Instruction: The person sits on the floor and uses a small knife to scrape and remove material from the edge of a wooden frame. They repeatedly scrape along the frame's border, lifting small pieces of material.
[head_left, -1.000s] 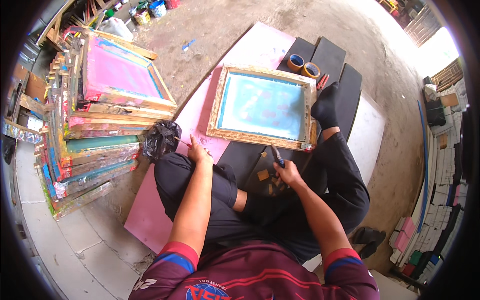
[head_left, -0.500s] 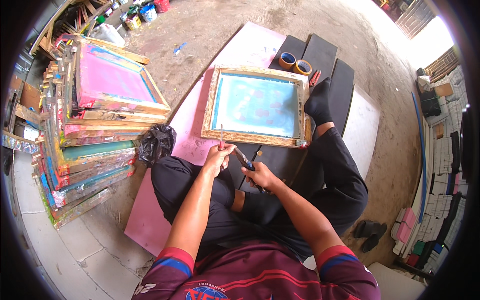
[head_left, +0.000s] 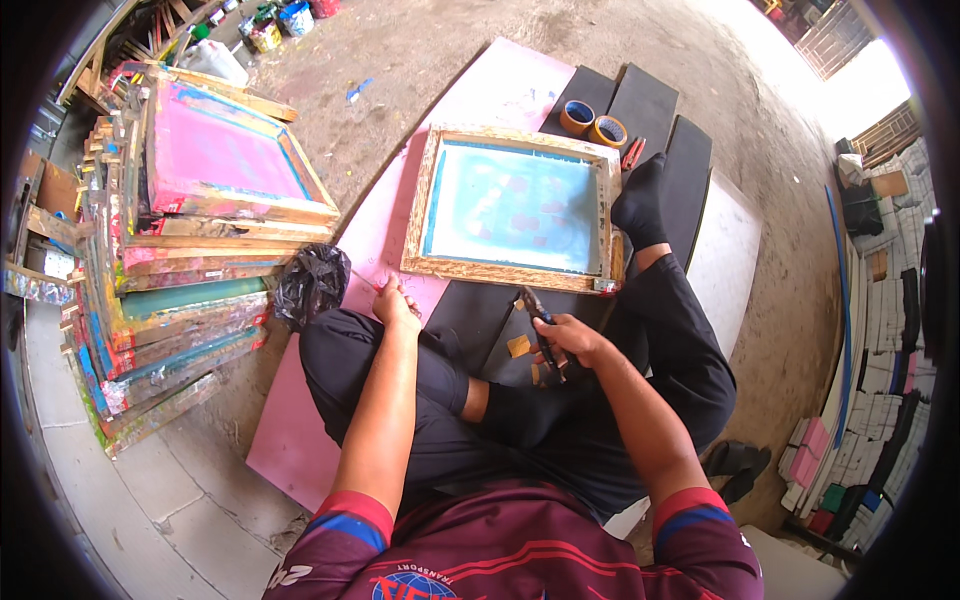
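Observation:
My left hand (head_left: 397, 305) is closed around a slim screwdriver (head_left: 372, 284), its thin shaft pointing to the far left, over the pink board; most of its handle is hidden in my fingers. Farther right, my right hand (head_left: 572, 342) grips dark-handled pliers (head_left: 535, 305), their head tilted up toward a wooden screen-printing frame (head_left: 500, 272). The frame, with its blue-tinted mesh (head_left: 515, 208), lies flat on the boards just beyond both hands. Neither hand touches it.
A tall stack of used screen frames (head_left: 190, 225) stands at the left, beside a black plastic bag (head_left: 312, 285). Two tape rolls (head_left: 608, 131) and a red-handled tool (head_left: 633, 153) lie past the frame, near my raised foot (head_left: 640, 205). Black boards (head_left: 640, 105) lie beneath.
My hands have moved apart. The left went left and its screwdriver tipped from upright to leftward; the right shifted right with the pliers. A small yellowish piece on the black board is now uncovered.

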